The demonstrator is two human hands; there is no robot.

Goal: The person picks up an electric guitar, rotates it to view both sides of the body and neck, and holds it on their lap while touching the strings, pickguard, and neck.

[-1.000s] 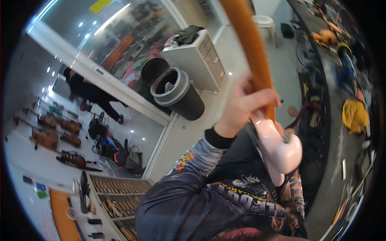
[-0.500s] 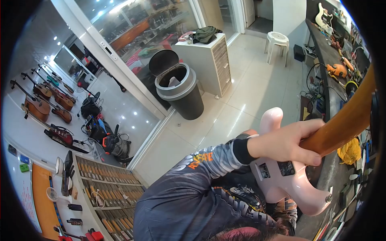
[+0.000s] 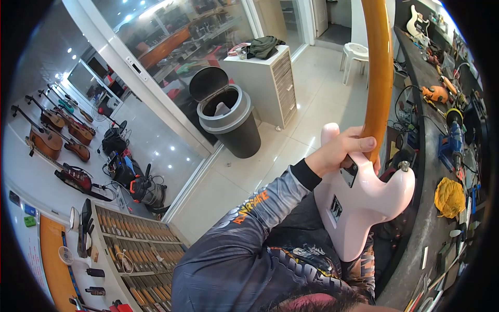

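My left hand (image 3: 340, 151) is wrapped around the heel end of an electric guitar's amber wooden neck (image 3: 379, 67). The neck stands nearly upright in the view, running past the top edge. Below it hangs the pale pink guitar body (image 3: 358, 203), its back turned toward me and resting against my lap. A rectangular cavity with metal parts (image 3: 335, 208) shows in that back. A metal strap button (image 3: 404, 166) sticks out of one horn. My right sleeve (image 3: 362, 268) appears beneath the body; the right hand itself is hidden.
To the right runs a dark workbench (image 3: 423, 229) with a crumpled yellow cloth (image 3: 450, 197), an orange power tool (image 3: 435, 93) and a blue tool (image 3: 452, 148). Ahead are an open-lidded bin (image 3: 234, 130), a cabinet (image 3: 283, 86) and a white stool (image 3: 355, 52). A tool rack (image 3: 140, 249) stands left.
The guitar has swung: its neck went from pointing right to nearly upright, and the body turned with it. My left hand moved left and up, still gripping the neck.
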